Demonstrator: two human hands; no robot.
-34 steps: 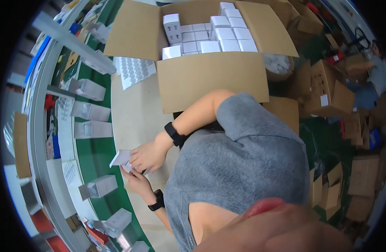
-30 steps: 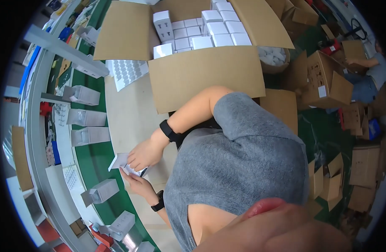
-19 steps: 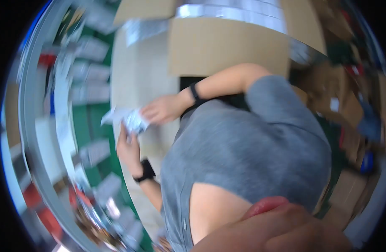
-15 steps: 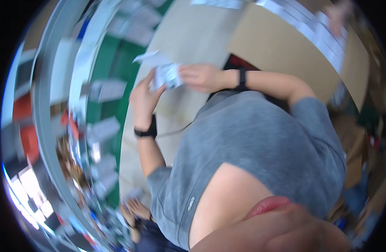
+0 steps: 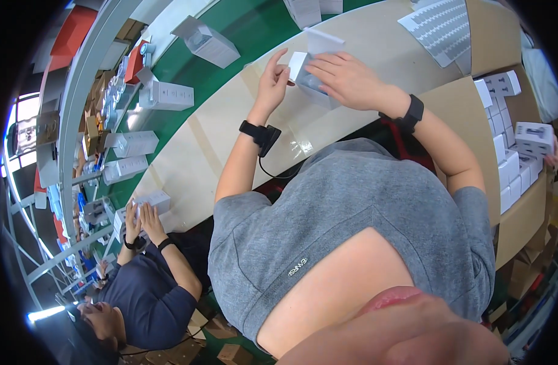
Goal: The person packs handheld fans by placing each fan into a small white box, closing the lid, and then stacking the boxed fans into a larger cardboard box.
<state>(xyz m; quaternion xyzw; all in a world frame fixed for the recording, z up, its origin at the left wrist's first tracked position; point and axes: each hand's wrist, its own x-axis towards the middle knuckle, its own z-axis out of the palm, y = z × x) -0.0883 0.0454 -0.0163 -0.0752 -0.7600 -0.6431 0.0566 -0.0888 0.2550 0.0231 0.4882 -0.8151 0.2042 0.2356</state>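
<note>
A small white box (image 5: 298, 66) lies on the table, one flap (image 5: 324, 40) standing up and something bluish or clear showing in it. My right hand (image 5: 352, 79) rests over the box, its fingers stretched flat across the top; what lies beneath them is hidden. Beside the box's left end is my left hand (image 5: 272, 86), thumb and forefinger apart with nothing visible between them. Whether the thumb touches the box I cannot tell. Each wrist wears a black band.
White boxes with raised flaps, such as this one (image 5: 172, 96), stand along the green belt (image 5: 242, 33). At the right a carton (image 5: 492, 152) holds several small boxes; another person's hand (image 5: 557, 152) holds one there. A grey cut-out sheet (image 5: 440, 30) lies far right. A co-worker (image 5: 148, 292) sits left.
The view has swung and sharpened. My left hand has opened away from the box it held before. My right hand has moved from the box's side to flat over it.
</note>
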